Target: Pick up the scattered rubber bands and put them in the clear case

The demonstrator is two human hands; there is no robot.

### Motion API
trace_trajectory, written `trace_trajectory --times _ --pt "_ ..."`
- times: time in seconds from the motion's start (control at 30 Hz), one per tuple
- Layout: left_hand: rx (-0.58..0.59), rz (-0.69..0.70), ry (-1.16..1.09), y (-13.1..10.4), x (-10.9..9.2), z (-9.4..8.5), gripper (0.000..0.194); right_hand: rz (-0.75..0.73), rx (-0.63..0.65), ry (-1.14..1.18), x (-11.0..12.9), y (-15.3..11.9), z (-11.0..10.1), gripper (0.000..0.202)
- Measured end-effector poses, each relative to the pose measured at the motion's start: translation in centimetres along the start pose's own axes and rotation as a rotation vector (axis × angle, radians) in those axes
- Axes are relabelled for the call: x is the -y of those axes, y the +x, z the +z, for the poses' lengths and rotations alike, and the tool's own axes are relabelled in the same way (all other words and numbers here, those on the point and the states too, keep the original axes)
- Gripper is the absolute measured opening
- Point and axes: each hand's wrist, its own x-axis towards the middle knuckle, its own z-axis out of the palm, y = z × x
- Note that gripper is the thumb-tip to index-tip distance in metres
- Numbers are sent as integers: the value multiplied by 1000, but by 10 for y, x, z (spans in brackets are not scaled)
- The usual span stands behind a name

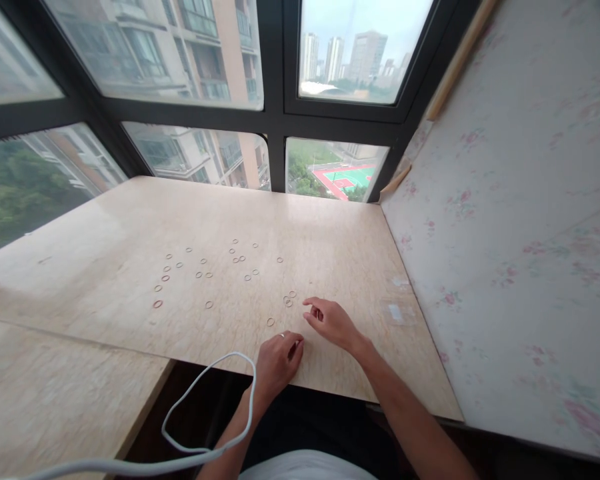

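My left hand (279, 360) rests by the front edge of the stone-patterned sill, its fingers curled in toward the thumb; whatever they may hold is hidden. One finger wears a ring. To its right and a little farther out is my right hand (331, 323), thumb and index finger apart with nothing visible between them. Just left of its fingertips lies a small cluster of thin rings (289, 303). A single ring (271, 322) lies beyond my left hand. Several more thin rings (209, 275) are scattered to the left, among them a reddish one (158, 304).
A white cable (205, 457) loops over my left forearm. Dark-framed windows (275, 120) close off the back, and a flowered wall (510, 233) borders the right. A clear plastic piece (396, 312) lies near that wall. The sill (340, 233) has a second slab at front left.
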Motion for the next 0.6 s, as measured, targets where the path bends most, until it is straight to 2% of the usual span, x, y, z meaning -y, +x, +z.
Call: trace_trajectory --times 0.13,0.27,0.6 --pt "-40 -25 -35 -2 1 2 18 -80 69 -144 3 29 15 23" --pt "-45 -64 -59 -3 1 3 16 -160 122 -272 1 40 23 20" --pt "-61 -39 -60 -1 2 2 17 -310 312 -425 3 55 19 24"
